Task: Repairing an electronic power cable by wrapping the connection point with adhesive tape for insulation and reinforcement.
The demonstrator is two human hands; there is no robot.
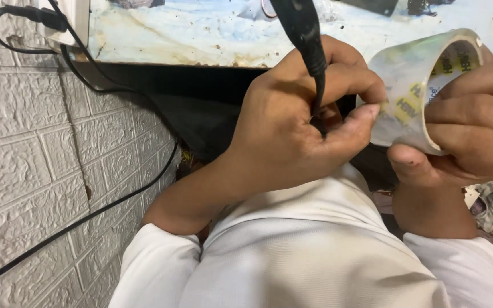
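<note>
The roll of clear tape (pixel 423 85) is sitting high at the right of the view, held up in front of the person's chest, its open core facing up and to the right so that the roll's axis is running slantwise toward the upper right corner. The right hand (pixel 475 125) is grasping it from the far side, fingers wrapping over the rim and the thumb pressing up under the lower edge. The left hand (pixel 303 131) is lying just to the left of the roll, nearer its outer face: its thumb tip (pixel 366 114) is touching the tape's surface, picking at it, while the remaining fingers are clenching a black cable (pixel 309 45) that is dropping down from the top edge into the palm.

Whether a loose tape end is lifting under the thumb is too fine to make out. The cable's lower end is hidden inside the fist. A stained, pale worktop (pixel 212 34) is crossing the top; its underside is dark. At left, another black cord (pixel 81 219) is trailing down a white brick-pattern wall (pixel 35 142). The white shirt (pixel 315 251) is filling the bottom.
</note>
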